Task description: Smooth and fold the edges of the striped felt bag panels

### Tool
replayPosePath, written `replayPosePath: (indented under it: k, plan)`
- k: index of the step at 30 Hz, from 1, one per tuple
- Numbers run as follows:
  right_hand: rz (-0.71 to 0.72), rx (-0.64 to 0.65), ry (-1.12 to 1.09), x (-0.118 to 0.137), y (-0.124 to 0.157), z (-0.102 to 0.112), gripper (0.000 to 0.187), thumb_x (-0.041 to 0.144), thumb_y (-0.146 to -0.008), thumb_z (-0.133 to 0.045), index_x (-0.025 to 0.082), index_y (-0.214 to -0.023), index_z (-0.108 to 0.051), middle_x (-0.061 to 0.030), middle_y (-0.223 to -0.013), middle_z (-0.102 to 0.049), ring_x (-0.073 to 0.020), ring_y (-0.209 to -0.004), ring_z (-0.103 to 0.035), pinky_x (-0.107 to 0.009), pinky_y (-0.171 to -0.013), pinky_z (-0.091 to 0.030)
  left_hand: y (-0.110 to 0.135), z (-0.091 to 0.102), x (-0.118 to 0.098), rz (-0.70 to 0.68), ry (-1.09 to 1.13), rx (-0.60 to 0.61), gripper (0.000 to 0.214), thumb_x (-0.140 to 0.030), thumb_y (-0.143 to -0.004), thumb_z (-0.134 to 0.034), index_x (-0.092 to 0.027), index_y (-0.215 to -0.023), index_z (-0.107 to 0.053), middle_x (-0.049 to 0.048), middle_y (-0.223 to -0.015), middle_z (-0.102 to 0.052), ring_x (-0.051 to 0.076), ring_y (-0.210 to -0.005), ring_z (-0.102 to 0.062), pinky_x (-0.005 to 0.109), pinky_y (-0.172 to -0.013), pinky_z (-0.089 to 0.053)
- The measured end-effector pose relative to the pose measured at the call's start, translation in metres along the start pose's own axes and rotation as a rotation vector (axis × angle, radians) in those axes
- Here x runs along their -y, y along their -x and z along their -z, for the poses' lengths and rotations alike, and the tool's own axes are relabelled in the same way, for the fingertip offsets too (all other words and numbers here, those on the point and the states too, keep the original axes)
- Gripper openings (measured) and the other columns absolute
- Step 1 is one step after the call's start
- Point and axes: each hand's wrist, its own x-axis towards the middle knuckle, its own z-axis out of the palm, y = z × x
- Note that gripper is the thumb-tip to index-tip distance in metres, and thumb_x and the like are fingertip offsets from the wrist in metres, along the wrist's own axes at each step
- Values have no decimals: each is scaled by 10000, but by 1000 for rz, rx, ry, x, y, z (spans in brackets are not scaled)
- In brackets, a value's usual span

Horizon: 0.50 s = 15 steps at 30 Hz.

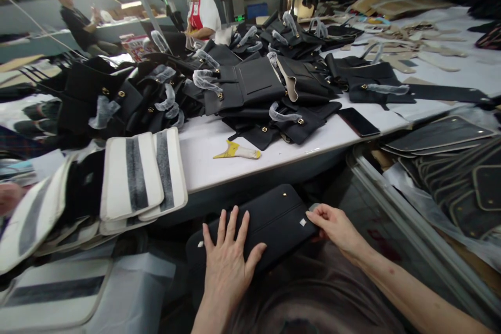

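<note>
A flat black leather bag panel (270, 214) with a small gold stud lies across my lap below the table edge. My left hand (227, 258) rests flat on its near left part, fingers spread. My right hand (334, 227) pinches the panel's right end, fingers closed on its edge beside a small white tag.
The white table (219, 151) holds heaps of black bag parts (250, 83), a yellow-handled tool (237, 152) and a phone (358, 122). White padded pieces with grey strips (136, 175) lie at left. Black panels stack at right (457, 167). Two people work at the back.
</note>
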Motion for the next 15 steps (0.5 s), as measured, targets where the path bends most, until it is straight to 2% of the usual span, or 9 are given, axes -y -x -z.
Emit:
replayPosePath:
  k: [2,4,7,9,10,12,15]
  plan:
    - [38,-12,68,-2,-1,2,415,586,-735,-650,203,-686,-498,32,-629,-518,-127,-517,-505,-315,-508,-535,0,0,-1,5,-5,1,644,-568,-924,-410,-287,-1494,-308,56,-1596,-220,365,-1451,-205,698,-1122,-81]
    - [162,-68,236,-2,1,3,382,566,-799,-598,203,-711,-520,3,-671,-551,-159,-588,-546,-329,-560,-530,0,0,-2,11,-9,8,634,-563,-931,-396,-283,-1493,-310,53,-1598,-213,361,-1453,-201,699,-1121,-86]
    - [510,-269,582,3,9,-1,308,493,-893,-537,190,-906,-591,-70,-888,-637,-231,-840,-611,-398,-774,-527,0,2,-2,18,-14,20,626,-553,-939,-384,-280,-1496,-301,48,-1601,-203,351,-1458,-191,695,-1123,-94]
    - [767,-352,771,8,18,-9,331,441,-928,-522,170,-1108,-581,-115,-1107,-632,-263,-1052,-582,-438,-939,-479,0,4,-3,24,-14,29,621,-541,-942,-384,-280,-1499,-294,47,-1600,-208,345,-1459,-190,691,-1127,-95]
    - [875,-342,853,9,22,-14,368,420,-937,-521,157,-1192,-557,-128,-1199,-610,-269,-1144,-548,-444,-1007,-443,0,5,-3,27,-12,33,615,-533,-945,-384,-280,-1499,-294,48,-1599,-214,343,-1459,-192,690,-1128,-95]
    - [1022,-244,1011,11,27,-24,455,391,-952,-512,133,-1326,-488,-134,-1344,-549,-265,-1280,-466,-440,-1097,-376,0,6,-3,37,-6,39,598,-514,-950,-383,-285,-1496,-302,49,-1596,-226,336,-1457,-203,687,-1130,-95]
    - [1097,-103,1222,10,25,-35,580,419,-956,-499,114,-1438,-389,-122,-1486,-431,-268,-1395,-342,-446,-1140,-329,0,7,-3,72,18,28,590,-519,-946,-391,-282,-1483,-335,54,-1587,-260,319,-1444,-248,654,-1146,-112]
